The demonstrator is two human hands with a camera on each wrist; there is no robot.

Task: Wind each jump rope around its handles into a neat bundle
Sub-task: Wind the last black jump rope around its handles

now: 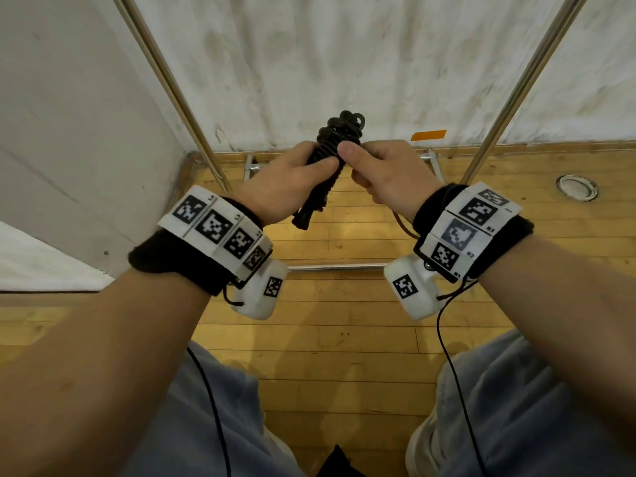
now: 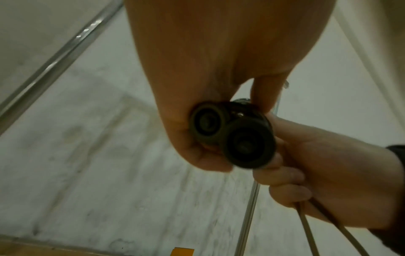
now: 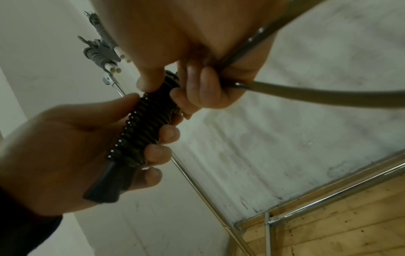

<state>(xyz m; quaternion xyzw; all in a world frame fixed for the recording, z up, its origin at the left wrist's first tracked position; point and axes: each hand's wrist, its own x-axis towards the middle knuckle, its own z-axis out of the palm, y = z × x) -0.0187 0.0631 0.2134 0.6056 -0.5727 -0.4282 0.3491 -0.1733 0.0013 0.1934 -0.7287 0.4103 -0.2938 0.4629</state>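
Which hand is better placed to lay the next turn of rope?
Right hand: it grips the loose black rope, while the left hand clamps the black coil-wrapped handles.

The only legible writing is on the white marker bands strapped round the wrists, seen in the head view. The right wrist band (image 1: 470, 224) carries small black labels beside its square black-and-white code patterns: "R3" next to one panel, "R2" next to the panel below it, and what looks like "R1" near the lowest, partly blurred. The left wrist band (image 1: 216, 226) has similar tiny labels beginning with "L" at the panel corners, but their digits are too small to make out. The code patterns themselves are not readable text
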